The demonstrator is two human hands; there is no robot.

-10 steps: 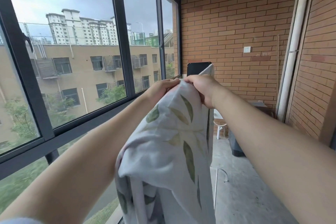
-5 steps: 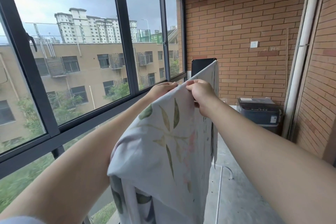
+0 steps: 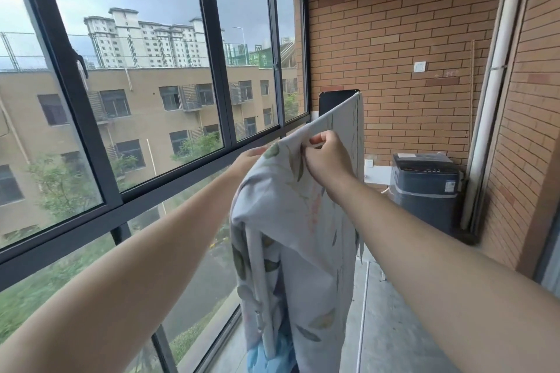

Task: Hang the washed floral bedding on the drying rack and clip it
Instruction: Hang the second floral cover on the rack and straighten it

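right hand (image 3: 328, 157) pinches the top edge of the hanging floral bedding (image 3: 291, 221); left hand (image 3: 250, 157) beside it, fingers hidden behind cloth, grip unclear.

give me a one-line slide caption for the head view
The right hand pinches the top edge of the floral bedding; the left hand sits partly hidden behind it, beside the window.

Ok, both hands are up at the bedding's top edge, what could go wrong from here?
1. No clip shows anywhere on the floral bedding. Its near end seems held up only by the pinching right hand, so releasing may let it slide off.
2. The left hand is mostly hidden behind the cloth, so its grip cannot be checked.
3. The near part hangs bunched in folds, which could drag the stretched top edge down.
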